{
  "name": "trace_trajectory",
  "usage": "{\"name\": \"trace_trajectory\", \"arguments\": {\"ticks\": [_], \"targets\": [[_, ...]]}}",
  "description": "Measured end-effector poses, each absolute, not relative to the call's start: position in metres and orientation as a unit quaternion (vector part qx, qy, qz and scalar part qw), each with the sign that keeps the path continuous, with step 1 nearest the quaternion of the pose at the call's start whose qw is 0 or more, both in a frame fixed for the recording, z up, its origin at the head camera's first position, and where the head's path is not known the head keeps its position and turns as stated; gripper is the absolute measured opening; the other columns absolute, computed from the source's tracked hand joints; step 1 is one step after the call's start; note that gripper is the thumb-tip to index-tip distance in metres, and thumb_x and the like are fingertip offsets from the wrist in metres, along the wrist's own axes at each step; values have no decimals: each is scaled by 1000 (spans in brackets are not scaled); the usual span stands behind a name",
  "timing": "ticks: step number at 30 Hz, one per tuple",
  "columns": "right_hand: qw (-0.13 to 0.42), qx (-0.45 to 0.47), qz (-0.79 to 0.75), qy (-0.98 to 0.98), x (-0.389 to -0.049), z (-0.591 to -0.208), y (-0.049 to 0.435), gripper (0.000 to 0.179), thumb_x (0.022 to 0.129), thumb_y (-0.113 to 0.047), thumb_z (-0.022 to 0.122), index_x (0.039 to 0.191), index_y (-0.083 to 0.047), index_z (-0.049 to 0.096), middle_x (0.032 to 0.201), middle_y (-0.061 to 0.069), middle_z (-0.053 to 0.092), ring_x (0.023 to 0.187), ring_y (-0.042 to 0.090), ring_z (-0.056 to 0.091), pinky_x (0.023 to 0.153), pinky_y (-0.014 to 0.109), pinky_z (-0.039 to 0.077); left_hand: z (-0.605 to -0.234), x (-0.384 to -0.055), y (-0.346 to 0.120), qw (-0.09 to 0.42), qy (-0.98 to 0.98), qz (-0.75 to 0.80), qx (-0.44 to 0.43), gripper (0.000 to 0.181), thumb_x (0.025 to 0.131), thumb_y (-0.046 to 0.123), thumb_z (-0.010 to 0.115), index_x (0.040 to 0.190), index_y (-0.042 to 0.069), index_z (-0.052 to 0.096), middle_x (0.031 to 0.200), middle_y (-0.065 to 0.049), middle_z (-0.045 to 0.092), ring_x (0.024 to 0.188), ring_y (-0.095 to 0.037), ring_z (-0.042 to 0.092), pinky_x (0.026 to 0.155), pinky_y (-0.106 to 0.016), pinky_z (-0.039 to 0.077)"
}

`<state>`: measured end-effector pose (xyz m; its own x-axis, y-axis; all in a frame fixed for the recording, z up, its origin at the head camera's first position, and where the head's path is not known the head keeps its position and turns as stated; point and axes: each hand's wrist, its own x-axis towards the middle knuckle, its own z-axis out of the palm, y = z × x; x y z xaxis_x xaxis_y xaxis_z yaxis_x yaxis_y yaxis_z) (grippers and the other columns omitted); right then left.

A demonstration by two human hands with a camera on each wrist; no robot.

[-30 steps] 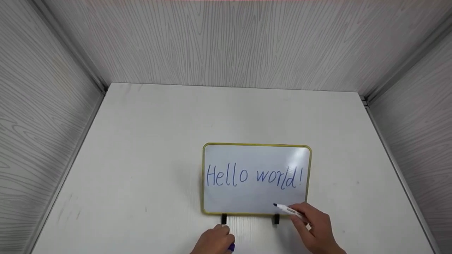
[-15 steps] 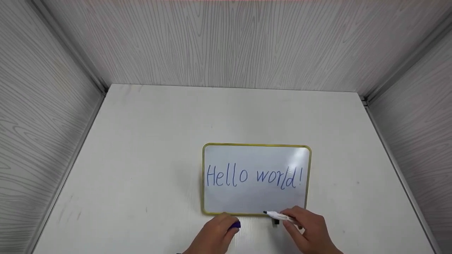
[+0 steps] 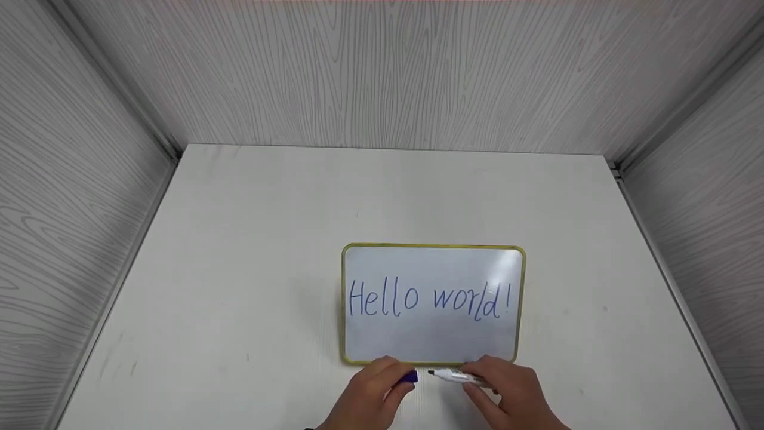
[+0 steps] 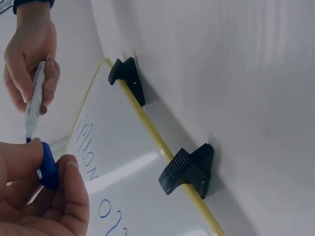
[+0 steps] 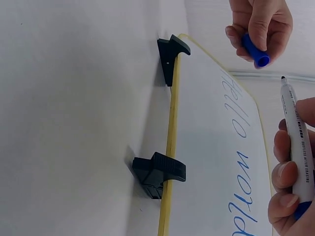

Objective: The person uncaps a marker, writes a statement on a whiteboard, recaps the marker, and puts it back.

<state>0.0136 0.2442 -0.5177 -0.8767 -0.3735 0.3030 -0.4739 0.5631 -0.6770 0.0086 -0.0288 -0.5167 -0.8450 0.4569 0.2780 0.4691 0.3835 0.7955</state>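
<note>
My left hand [image 3: 373, 391] pinches a blue marker cap [image 5: 255, 50] between thumb and fingers, its hollow end facing the marker. My right hand [image 3: 507, 391] grips a white whiteboard marker [image 5: 297, 132] with a blue tail end. The bare dark tip of the marker points left at the cap, with a small gap between them in the head view. Both hands are in front of the lower edge of a yellow-framed whiteboard [image 3: 430, 337], which carries "Hello world!" in blue handwriting.
Two black clip stands [image 4: 184, 169] hold the board's lower edge, and the hands cover them in the head view. The board stands on a white table [image 3: 250, 239]. A wood-grain panel [image 3: 382, 71] closes the back, with more panels at both sides.
My left hand has moved up and right with the cap. My right hand has moved left and down, bringing the marker tip off the board's face and close to the cap.
</note>
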Motion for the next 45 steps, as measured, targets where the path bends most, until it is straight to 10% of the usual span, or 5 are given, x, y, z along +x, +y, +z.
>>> {"name": "trace_trajectory", "arguments": {"ticks": [45], "targets": [[106,356,336,-866,12,-526,235,19,94,-18,80,112,-17,75,90,-12,65,73,3,59,70,11,48,-524,6,-22,37,-779,-512,-360,18,94,1,76,111,2,78,99,-1,76,92,-8,68,85,-20,54]]}}
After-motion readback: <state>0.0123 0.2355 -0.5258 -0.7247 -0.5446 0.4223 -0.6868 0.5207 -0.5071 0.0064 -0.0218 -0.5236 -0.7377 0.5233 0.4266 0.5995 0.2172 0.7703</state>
